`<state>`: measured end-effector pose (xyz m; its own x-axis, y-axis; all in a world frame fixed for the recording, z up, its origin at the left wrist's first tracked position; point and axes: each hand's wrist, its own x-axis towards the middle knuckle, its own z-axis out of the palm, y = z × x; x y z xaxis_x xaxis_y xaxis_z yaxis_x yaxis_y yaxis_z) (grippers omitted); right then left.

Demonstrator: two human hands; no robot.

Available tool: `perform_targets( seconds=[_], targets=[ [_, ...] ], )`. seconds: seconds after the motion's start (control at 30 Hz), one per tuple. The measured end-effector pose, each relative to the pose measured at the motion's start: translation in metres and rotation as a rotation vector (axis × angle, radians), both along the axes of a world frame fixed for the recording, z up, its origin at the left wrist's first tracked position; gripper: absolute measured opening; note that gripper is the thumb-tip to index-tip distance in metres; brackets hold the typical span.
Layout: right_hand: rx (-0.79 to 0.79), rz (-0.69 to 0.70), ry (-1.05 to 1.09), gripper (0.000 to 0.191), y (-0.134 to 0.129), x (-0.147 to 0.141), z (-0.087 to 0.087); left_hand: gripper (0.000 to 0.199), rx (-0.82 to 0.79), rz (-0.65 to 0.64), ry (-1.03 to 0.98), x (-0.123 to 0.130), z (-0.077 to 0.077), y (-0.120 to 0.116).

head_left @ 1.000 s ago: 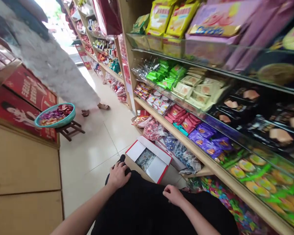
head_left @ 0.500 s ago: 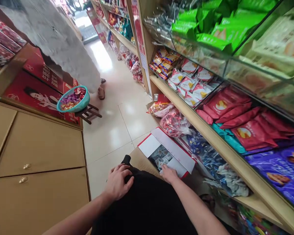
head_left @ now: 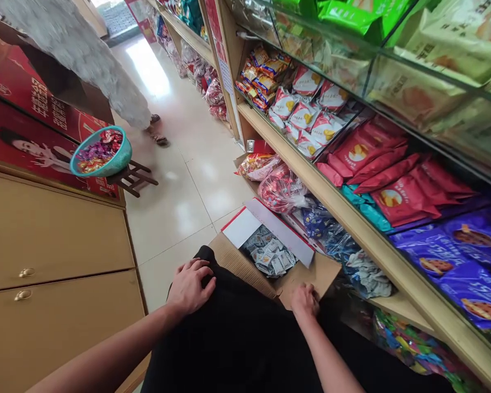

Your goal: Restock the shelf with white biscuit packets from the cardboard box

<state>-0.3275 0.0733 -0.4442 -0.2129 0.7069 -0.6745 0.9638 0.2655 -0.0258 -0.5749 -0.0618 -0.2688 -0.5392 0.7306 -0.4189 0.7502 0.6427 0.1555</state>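
Observation:
My left hand [head_left: 191,286] lies on the knee of the black trousers [head_left: 229,338], fingers stretched and slightly apart, holding nothing. In front of my legs sits an open cardboard box [head_left: 241,267] with white, red-edged flaps at its far side. Many small grey-and-white sachets [head_left: 272,256] lie inside it. My right hand [head_left: 305,300] is at the brown near-right flap [head_left: 325,273], its fingers curled in against the cardboard. Part of that grip is hidden by the back of the hand.
Shelves with red packets [head_left: 396,185] and purple packets [head_left: 466,262] run along the right. Bagged sweets [head_left: 282,188] sit beyond the box. A turquoise basket [head_left: 123,158] of sweets stands on a stool [head_left: 137,177]. Cabinets [head_left: 65,234] line the left; a person [head_left: 106,71] stands ahead.
My right hand has moved from inside the box to its near-right flap, which now lies folded outward, showing more sachets. My left hand stays on the knee. The view has shifted slightly.

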Motion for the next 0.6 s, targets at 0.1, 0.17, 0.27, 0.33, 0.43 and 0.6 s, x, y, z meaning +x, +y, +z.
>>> perform_targets(
  seconds=[0.1,0.17,0.27,0.33,0.43,0.6],
  targets=[
    [0.154,-0.133,-0.028,0.046,-0.026,0.010,0.005,0.019,-0.006,0.004,0.022,-0.003,0.002,-0.005],
    [0.225,-0.213,-0.025,0.055,-0.040,0.010,0.004,0.018,-0.002,0.003,0.037,-0.007,0.003,-0.008],
    [0.325,-0.463,-0.013,0.065,-0.045,0.014,-0.008,0.016,0.012,0.007,0.044,-0.012,0.003,-0.009],
    [0.312,-0.706,0.057,0.066,-0.035,0.023,-0.021,0.016,0.013,0.018,0.040,-0.015,0.003,-0.008],
    [0.133,-0.855,0.265,0.054,-0.017,0.034,-0.036,0.018,0.004,0.032,0.023,-0.020,0.002,-0.006],
    [-0.017,-0.823,0.528,0.040,-0.018,0.021,-0.046,0.018,-0.004,0.029,0.009,-0.026,-0.001,-0.007]
  ],
)
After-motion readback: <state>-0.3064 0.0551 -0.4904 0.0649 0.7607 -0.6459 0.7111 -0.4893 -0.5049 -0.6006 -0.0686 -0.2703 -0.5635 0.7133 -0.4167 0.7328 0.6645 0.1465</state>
